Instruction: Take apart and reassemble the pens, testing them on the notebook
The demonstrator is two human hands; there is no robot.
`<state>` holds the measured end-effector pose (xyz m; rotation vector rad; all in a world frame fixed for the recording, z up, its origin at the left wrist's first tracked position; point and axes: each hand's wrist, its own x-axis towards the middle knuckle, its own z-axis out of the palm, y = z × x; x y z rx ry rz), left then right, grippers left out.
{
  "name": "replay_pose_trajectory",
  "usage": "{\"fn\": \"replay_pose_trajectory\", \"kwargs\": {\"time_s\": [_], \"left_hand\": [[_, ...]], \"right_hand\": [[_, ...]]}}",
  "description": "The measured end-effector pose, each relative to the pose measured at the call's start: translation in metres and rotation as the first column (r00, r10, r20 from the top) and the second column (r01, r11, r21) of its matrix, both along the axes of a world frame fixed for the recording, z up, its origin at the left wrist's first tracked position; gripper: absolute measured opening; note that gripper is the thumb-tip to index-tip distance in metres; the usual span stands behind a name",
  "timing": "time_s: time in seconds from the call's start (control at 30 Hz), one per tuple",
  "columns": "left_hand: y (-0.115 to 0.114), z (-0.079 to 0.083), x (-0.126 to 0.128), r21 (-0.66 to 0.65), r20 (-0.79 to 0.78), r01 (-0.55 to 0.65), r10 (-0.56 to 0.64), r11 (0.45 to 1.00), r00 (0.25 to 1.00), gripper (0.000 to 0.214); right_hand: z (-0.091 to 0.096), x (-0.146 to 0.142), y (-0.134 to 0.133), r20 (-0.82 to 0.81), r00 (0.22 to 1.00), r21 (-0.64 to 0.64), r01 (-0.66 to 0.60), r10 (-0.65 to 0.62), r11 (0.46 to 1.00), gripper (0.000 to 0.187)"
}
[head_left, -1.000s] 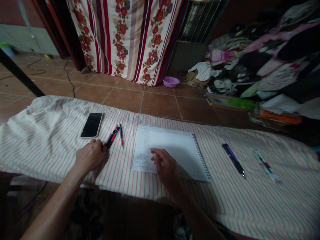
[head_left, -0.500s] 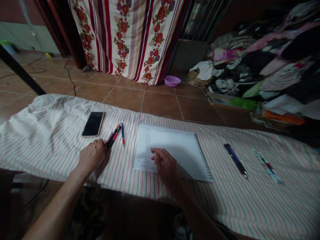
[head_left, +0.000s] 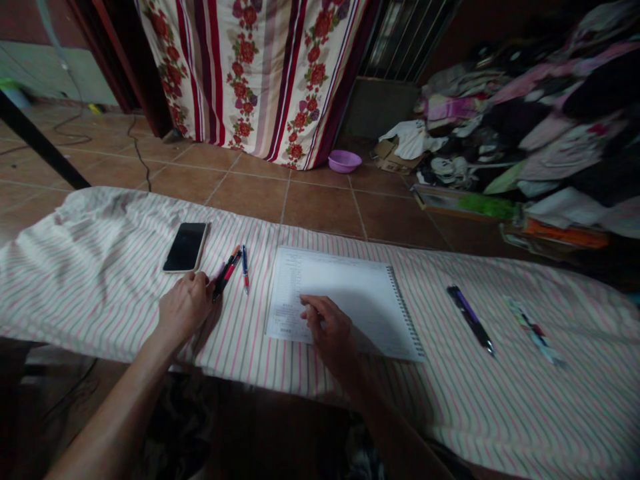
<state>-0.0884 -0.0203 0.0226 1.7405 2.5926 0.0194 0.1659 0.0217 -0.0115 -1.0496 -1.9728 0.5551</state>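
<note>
While right hand (head_left: 331, 331) rests curled on notebook (head_left: 350, 290), left hand (head_left: 184, 308) touches pens (head_left: 226, 272).

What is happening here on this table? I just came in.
A person has both hands on a long striped cloth. The left hand touches the near ends of the red-and-black pens, next to a blue pen and a dark phone. The right hand rests on an open spiral notebook. One more dark pen lies apart on the right.
</note>
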Motion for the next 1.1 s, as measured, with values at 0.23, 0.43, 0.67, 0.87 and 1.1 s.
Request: {"fn": "replay_pose_trajectory", "kwargs": {"time_s": [0.23, 0.43, 0.67, 0.87, 1.1], "left_hand": [[0.010, -0.002, 0.024, 0.194, 0.150, 0.085, -0.115, 0.977, 0.982, 0.030], [0.024, -0.014, 0.046, 0.227, 0.363, 0.030, -0.113, 0.973, 0.925, 0.026], [0.034, -0.018, 0.053, 0.225, 0.599, -0.179, 0.009, 0.958, 0.800, 0.023], [0.035, -0.016, 0.053, 0.095, 0.941, -0.245, -0.006, 0.965, 0.338, 0.022], [0.026, -0.003, 0.067, 0.061, 0.978, -0.199, -0.098, 0.978, -0.183, 0.027]], "right_hand": [[-0.003, 0.001, 0.001, -0.015, 1.000, -0.006, -0.011, 0.011, 1.000, 0.022], [-0.002, 0.001, 0.000, -0.005, 1.000, 0.010, -0.010, 0.010, 1.000, 0.023], [0.000, 0.005, 0.000, -0.021, 1.000, 0.001, -0.006, 0.006, 1.000, 0.023], [-0.001, 0.006, 0.000, -0.016, 1.000, -0.003, -0.002, 0.002, 1.000, 0.023], [0.001, -0.001, -0.002, -0.050, 0.999, -0.039, -0.009, 0.007, 0.999, 0.021]]}}
